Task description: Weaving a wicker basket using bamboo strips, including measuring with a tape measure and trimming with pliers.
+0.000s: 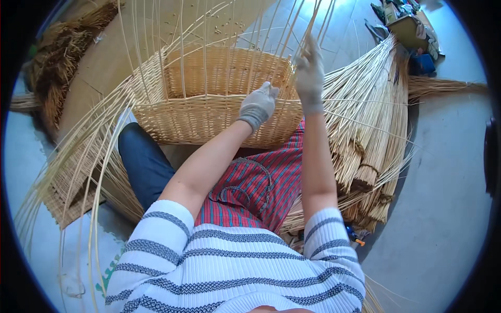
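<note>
The half-woven basket rested on the person's lap. The left hand pressed closed on its rim; the right hand pinched an upright cane (gloved grip). Steady tension probably kept the weave tight.

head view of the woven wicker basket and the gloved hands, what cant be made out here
- Head view: the base of the pale woven wicker basket is hidden by its near wall.
- The grey-gloved left hand shows only its back; what its fingers pinch at the rim is hidden.
- The upright cane stakes are cut off by the top edge.
- The clutter at the upper right is too small to identify.
</note>
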The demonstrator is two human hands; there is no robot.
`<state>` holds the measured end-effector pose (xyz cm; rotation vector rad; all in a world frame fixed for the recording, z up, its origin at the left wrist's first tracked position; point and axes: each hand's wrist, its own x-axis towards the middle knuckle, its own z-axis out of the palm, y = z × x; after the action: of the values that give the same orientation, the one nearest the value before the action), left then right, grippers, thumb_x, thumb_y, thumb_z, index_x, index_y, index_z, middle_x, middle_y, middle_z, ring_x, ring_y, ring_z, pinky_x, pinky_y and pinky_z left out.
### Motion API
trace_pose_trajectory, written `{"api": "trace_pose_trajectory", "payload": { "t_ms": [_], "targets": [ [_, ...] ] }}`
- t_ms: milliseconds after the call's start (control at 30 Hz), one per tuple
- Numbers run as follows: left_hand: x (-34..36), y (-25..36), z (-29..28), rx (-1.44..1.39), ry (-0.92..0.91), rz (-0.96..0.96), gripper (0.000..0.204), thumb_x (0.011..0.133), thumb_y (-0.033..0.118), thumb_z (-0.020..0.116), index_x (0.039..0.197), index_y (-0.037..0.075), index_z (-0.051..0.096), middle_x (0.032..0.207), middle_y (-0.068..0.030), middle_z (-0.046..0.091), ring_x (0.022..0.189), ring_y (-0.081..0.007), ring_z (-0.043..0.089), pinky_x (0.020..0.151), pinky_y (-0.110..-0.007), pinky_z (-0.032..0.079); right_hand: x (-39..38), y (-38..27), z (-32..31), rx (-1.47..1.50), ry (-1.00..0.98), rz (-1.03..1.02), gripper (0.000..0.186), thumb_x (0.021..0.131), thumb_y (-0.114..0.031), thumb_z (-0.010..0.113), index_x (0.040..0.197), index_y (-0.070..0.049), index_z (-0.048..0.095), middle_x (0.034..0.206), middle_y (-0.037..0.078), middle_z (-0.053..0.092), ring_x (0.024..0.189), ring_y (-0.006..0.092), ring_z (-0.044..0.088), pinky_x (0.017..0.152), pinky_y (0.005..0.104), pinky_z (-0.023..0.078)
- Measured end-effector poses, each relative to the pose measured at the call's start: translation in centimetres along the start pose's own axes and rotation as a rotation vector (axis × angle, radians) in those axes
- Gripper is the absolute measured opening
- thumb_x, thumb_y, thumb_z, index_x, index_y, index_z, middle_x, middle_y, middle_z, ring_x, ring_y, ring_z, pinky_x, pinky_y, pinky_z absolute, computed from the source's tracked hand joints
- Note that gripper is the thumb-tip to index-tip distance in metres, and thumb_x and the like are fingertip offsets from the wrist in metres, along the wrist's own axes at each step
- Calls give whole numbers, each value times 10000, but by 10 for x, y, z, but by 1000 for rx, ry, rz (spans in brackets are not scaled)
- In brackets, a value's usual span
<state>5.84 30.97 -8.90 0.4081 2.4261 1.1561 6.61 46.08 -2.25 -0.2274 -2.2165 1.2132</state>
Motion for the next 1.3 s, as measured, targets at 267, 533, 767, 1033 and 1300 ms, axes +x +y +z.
{"api": "trace_pose_trajectory", "payload": {
  "t_ms": [267,533,767,1033,1300],
  "targets": [
    [9,1,-2,54,-42,-18,350,1040,394,620,1225,98,636,1054,-212,735,965,-400,714,892,-487,543,-135,29,-79,101,373,995,227,1078,-179,598,1182,22,618,995,114,677,810,155,664,693,328,605],
    [-100,-103,-79,-455,253,489,417,1023,140,714,1418,84,590,1163,-115,725,855,-133,708,729,-282,585,-64,139,2,-1169,-615,-63,382,1096,-268,482,1347,-5,599,926,243,749,838,424,734,765,538,590],
    [-213,-254,-271,-954,876,3,196,1054,135,677,1226,39,682,979,-61,720,719,-84,658,693,-260,597,-77,27,29,-684,22,339,460,1113,-365,443,1279,-8,680,1093,295,736,1108,488,680,986,524,521],
    [-209,-251,-308,-813,954,108,111,999,49,745,1104,15,736,913,-23,700,759,-91,604,666,-256,526,-212,-208,214,174,-1051,-344,241,940,-165,668,1164,-161,760,1101,83,760,1070,321,716,933,431,580],
    [-248,-223,-320,-672,769,165,227,1022,64,703,1239,6,672,936,-39,702,759,-98,618,694,-265,547,-242,-292,290,564,-993,-787,439,883,-424,754,1203,-124,733,1019,135,746,999,319,716,903,461,550]
  ]
}}
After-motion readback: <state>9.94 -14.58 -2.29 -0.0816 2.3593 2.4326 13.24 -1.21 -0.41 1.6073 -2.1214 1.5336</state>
